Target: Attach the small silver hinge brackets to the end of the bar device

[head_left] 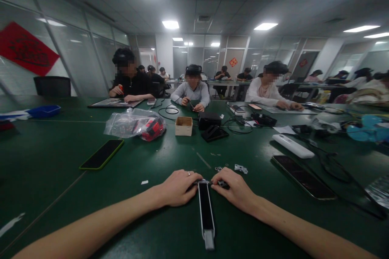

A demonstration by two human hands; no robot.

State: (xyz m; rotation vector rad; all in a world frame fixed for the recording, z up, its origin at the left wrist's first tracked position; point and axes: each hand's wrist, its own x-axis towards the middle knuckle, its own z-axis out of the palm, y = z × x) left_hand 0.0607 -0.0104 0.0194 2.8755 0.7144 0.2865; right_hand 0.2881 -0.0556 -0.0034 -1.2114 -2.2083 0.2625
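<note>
A long, narrow bar (206, 206) with a black face, pale edges and a silver near end lies on the green table, pointing toward me. At its far end, my left hand (180, 187) comes in from the left, its fingers curled and pressed together on a small dark part that they mostly hide. Opposite it, my right hand (234, 188) is closed in a pinch by the same end. A dark piece (224, 185) shows under its fingers, too covered to name. Just beyond the right hand lie a small silver metal bracket (241, 168) and several tiny metal bits (218, 168).
A green-edged phone (101, 155) lies left, another phone (304, 176) and a white power bank (292, 146) right. Farther off are a plastic bag (121, 123) with red contents, a small open box (184, 126), a black box (209, 120) and cables. Several people sit across the table.
</note>
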